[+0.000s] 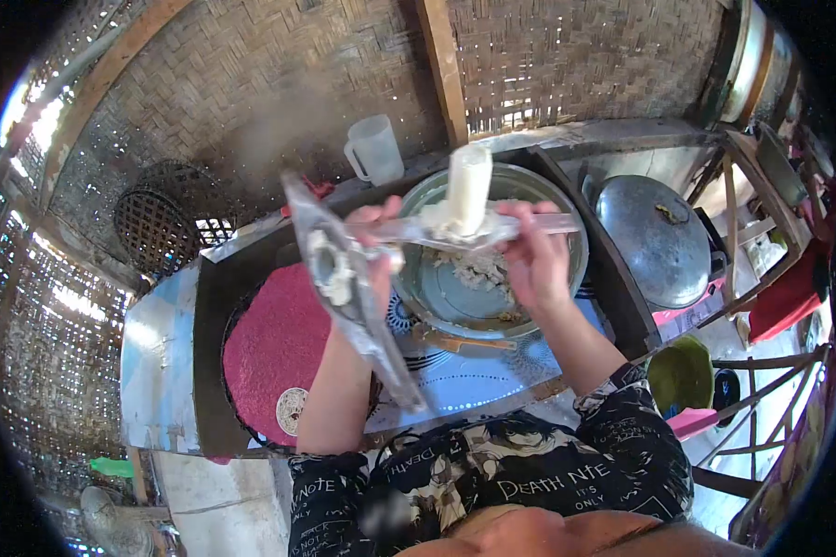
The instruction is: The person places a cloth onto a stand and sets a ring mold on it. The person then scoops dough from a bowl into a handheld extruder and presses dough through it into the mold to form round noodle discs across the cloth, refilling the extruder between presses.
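Observation:
My left hand (pixel 373 243) is closed around a long flat bar with a dough-smeared round opening, the holed half of a dough press (pixel 355 320), tilted and blurred by motion. My right hand (pixel 537 255) grips one end of the press's plunger half (pixel 471 190), a crosswise bar with a thick pale cylinder pointing up. Fingers of my left hand also touch that bar's other end. White dough clings to both halves. Below them stands a large round basin (pixel 455 288) with crumbly white dough (pixel 481 269) in it.
A round pink mat (pixel 274 348) carries one lacy white noodle disc (pixel 291 410). A knife (pixel 460 343) lies before the basin. Around the table are a translucent jug (pixel 375 148), a lidded metal pot (pixel 653 237), a green bowl (pixel 681 374) and dark woven baskets (pixel 158 223).

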The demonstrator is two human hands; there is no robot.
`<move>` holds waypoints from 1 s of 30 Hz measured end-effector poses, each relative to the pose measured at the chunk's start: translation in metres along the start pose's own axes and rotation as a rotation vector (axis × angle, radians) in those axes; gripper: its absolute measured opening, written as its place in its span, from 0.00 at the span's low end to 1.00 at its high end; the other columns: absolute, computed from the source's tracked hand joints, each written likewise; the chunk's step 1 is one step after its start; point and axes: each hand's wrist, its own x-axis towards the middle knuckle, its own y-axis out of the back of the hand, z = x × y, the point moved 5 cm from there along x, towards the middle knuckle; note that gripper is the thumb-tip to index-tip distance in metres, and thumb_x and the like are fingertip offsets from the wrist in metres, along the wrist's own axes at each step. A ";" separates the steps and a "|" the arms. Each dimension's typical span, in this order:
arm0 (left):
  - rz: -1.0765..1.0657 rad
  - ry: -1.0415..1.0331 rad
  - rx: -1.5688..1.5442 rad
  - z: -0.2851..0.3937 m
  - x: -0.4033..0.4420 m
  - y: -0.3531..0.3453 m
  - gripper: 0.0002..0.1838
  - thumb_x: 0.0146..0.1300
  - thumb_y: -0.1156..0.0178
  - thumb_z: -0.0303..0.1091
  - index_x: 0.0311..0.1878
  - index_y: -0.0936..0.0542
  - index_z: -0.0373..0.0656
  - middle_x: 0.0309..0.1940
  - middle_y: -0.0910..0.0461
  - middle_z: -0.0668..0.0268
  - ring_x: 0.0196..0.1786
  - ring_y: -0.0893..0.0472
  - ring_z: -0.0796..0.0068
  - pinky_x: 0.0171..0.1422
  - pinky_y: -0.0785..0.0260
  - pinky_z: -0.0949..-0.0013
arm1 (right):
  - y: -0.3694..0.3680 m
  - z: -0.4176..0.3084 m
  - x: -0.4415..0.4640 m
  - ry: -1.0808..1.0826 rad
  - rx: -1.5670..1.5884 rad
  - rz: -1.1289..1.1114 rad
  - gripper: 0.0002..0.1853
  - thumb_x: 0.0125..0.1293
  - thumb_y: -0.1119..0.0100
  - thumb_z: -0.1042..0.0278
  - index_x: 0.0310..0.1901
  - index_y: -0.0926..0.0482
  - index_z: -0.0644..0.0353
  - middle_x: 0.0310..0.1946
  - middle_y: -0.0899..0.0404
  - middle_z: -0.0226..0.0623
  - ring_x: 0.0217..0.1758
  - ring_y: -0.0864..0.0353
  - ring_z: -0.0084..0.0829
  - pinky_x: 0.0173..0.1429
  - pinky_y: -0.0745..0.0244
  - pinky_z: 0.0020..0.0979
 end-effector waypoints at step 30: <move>0.238 0.249 0.777 0.074 -0.036 0.062 0.27 0.45 0.30 0.46 0.40 0.33 0.43 0.36 0.35 0.65 0.42 0.24 0.62 0.44 0.27 0.59 | 0.193 0.066 0.048 -0.448 -2.187 -1.338 0.08 0.51 0.49 0.72 0.29 0.21 0.64 0.30 0.20 0.46 0.36 0.19 0.43 0.38 0.24 0.40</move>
